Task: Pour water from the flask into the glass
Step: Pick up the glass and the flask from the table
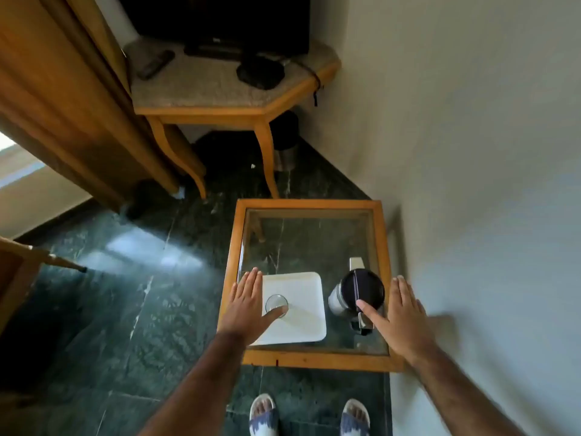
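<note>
A steel flask with a black lid, a spout and a handle stands upright on the right side of a small glass-topped table. A clear glass stands upright on a white square tray at the table's left. My left hand hovers flat over the tray's left edge, its thumb reaching to the glass. My right hand is spread flat to the right of the flask, with the thumb near the handle. Neither hand holds anything.
The table stands against a white wall on the right. Beyond it a wooden corner table carries a TV, a remote and a black object. A curtain hangs at left. The floor is dark green marble. My sandalled feet show at the bottom.
</note>
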The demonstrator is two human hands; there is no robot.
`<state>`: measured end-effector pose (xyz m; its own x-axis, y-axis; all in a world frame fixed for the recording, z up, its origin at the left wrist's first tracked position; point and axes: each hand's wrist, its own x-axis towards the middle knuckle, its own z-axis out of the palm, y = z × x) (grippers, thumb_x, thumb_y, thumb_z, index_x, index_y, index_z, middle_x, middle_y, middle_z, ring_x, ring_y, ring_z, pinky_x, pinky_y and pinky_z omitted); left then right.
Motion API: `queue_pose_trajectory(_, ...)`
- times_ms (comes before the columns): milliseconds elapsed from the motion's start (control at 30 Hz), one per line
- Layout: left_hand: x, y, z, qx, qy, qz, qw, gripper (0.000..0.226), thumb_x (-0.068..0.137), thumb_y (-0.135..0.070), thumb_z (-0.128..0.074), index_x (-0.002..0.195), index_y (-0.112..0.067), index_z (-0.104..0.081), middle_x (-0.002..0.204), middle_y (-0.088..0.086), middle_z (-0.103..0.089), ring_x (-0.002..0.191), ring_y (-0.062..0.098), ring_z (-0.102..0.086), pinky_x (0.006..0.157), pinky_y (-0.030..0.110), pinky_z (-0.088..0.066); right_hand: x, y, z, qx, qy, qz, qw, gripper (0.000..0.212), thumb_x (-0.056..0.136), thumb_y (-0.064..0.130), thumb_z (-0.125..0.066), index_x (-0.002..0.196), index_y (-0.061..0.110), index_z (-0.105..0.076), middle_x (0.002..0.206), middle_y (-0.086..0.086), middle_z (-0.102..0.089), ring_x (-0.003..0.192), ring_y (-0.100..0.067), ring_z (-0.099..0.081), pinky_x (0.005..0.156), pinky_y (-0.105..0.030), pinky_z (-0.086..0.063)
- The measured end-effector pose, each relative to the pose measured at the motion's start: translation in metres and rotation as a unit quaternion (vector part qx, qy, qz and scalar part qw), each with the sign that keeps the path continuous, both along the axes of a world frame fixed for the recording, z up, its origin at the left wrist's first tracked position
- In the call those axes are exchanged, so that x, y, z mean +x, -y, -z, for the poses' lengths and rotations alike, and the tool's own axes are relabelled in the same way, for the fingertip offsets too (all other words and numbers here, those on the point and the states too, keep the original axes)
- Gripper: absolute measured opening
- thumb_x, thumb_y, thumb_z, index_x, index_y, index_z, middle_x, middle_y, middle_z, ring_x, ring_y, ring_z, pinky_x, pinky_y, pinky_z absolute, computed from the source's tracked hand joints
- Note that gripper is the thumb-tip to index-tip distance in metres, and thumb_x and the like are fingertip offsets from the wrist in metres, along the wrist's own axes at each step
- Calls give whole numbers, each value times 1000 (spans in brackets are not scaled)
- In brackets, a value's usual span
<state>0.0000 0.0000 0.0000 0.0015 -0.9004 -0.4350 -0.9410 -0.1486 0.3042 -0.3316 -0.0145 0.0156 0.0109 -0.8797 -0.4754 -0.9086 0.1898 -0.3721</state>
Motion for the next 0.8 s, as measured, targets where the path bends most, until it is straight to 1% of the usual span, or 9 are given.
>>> queue_pose_trajectory(100,1,-6,50,42,-29,-62,997,118,87,-73,-66,168,-6,-12,179,10,-13,166,28,-9,135,44,-13,-1,-25,31,20,96,103,990,127,79,99,-28,169,10,-17,178,-15,-18,163,-30,-17,129,-53,-21)
queue_pose_trajectory(200,1,-14,90,83,-74,-122,986,120,81,-57,-84,166,-5,-18,175,12,-24,162,29,-22,133,44,-22,8,-48,53,30,249,206,946,108,77,101,-41,162,34,-39,167,-2,-45,153,-25,-40,123,-52,-33)
queue_pose_trajectory(300,-2,-20,129,81,-125,-173,974,117,78,-43,-93,166,-8,-24,171,12,-35,156,30,-35,127,41,-30,15,-52,65,72,301,277,910,90,67,108,-40,126,48,-69,145,7,-64,131,-11,-57,114,-44,-37)
queue_pose_trajectory(367,-5,-26,157,73,-148,-209,964,112,77,-37,-95,165,-13,-29,168,7,-42,153,29,-42,122,38,-35,21,-57,75,68,342,303,887,75,67,108,-40,105,55,-77,133,13,-72,129,-12,-60,118,-51,-37)
queue_pose_trajectory(433,-6,-31,182,56,-209,-267,939,103,75,-30,-97,160,-19,-40,160,1,-52,146,28,-51,114,34,-42,26,-62,88,4,386,308,869,71,76,100,-45,101,44,-81,122,10,-80,126,-21,-66,118,-61,-39)
queue_pose_trajectory(500,-8,-35,200,44,-287,-340,894,96,73,-22,-99,155,-23,-48,155,-3,-57,142,25,-54,110,30,-42,30,-67,99,-61,431,317,843,66,85,88,-55,92,28,-80,115,2,-82,120,-30,-71,113,-68,-43)
queue_pose_trajectory(633,-13,-33,222,10,-361,-392,846,89,69,-20,-101,146,-31,-57,148,-5,-61,134,20,-57,112,33,-47,35,-71,114,-133,483,346,794,52,90,74,-67,86,23,-78,95,1,-78,110,-33,-70,107,-74,-45)
queue_pose_trajectory(667,-15,-31,225,1,-364,-397,842,86,68,-22,-101,143,-32,-60,144,-6,-64,129,18,-61,108,31,-50,38,-71,116,-144,495,352,781,49,90,72,-68,84,24,-78,90,4,-76,105,-29,-70,107,-71,-46)
queue_pose_trajectory(800,-19,-25,232,-49,-345,-390,852,69,70,-24,-100,130,-33,-67,127,-10,-73,114,7,-72,88,14,-61,52,-66,120,-183,550,361,731,39,93,64,-69,82,27,-75,79,9,-66,85,-21,-59,93,-40,-48)
